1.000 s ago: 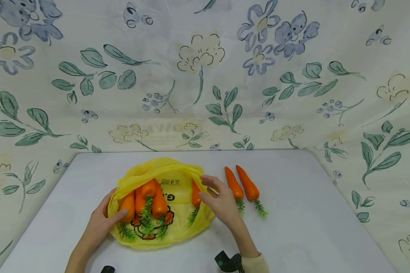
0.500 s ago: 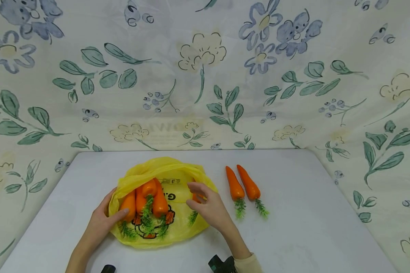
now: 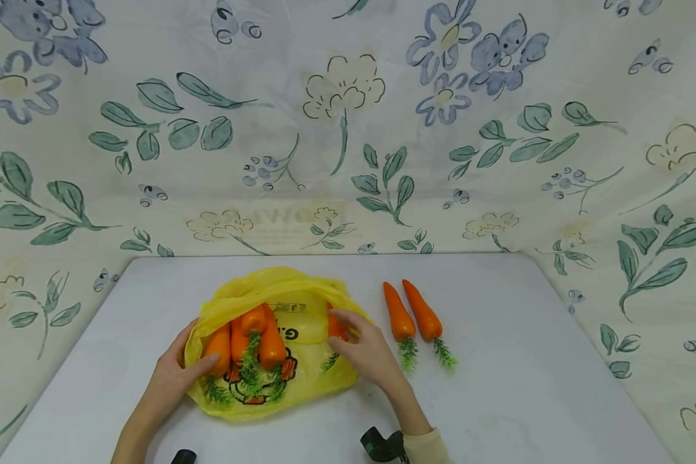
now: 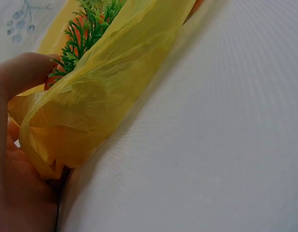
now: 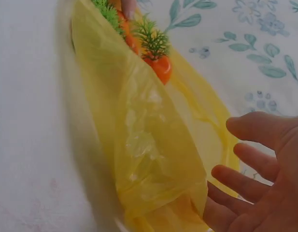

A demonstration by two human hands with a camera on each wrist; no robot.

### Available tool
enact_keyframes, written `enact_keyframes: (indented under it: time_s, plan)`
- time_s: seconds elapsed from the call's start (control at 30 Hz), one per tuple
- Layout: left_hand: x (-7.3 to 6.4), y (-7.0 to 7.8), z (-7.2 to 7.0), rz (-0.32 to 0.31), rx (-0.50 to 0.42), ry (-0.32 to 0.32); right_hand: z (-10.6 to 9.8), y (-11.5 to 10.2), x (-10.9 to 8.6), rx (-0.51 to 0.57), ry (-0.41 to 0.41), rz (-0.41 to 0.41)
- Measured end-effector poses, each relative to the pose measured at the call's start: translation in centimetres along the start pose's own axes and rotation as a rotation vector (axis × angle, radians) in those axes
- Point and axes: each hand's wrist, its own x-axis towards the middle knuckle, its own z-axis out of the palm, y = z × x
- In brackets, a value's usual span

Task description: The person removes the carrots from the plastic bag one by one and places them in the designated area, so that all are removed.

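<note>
A yellow plastic bag (image 3: 301, 386) lies on its side with its mouth toward me. Several orange toy carrots (image 3: 274, 345) with green tops sit in its left part. One more carrot (image 3: 336, 327) lies inside at the right, partly hidden by my right hand (image 3: 371, 348). That hand is at the bag's right rim, and its fingers look loosely bent and spread in the right wrist view, with nothing visibly pinched. My left hand (image 3: 171, 370) holds the bag's left edge, thumb over the rim on the leftmost carrot (image 3: 218, 348). Its other fingers are hidden behind the bag.
Two loose carrots (image 3: 399, 312) (image 3: 423, 312) lie side by side on the white table (image 3: 528, 386), right of the bag. A floral cloth (image 3: 348, 129) hangs behind the table. Black wrist devices (image 3: 381, 444) show near the front edge.
My right hand moved left over the bag's right-hand carrot, then back slightly right to the rim. That carrot's green top has shifted a little. My left hand stays in place.
</note>
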Motion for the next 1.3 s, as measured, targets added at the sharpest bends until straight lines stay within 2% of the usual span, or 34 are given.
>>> enact_keyframes:
  time_s: [0.23, 0.37, 0.57, 0.8, 1.1, 1.3]
  plan:
    - [0.2, 0.0, -0.1, -0.011, 0.011, -0.009, 0.1, 0.6, 0.1, -0.118, 0.020, 0.001]
    - [0.1, 0.0, -0.1, -0.011, 0.012, -0.014, 0.5, 1.4, 0.3, -0.149, 0.040, -0.035]
    - [0.1, 0.0, 0.0, -0.011, 0.010, -0.014, 1.1, 2.2, 0.4, -0.169, 0.070, -0.031]
    - [0.0, 0.0, -0.1, -0.003, 0.001, -0.016, 2.2, 2.6, 0.8, -0.184, 0.149, -0.017]
    - [-0.1, 0.2, 0.0, 0.000, -0.002, -0.008, 3.3, 2.6, 1.3, -0.245, 0.296, 0.008]
    - [-0.1, 0.2, 0.1, -0.004, 0.008, -0.012, 3.5, 2.6, 1.2, -0.259, 0.325, 0.018]
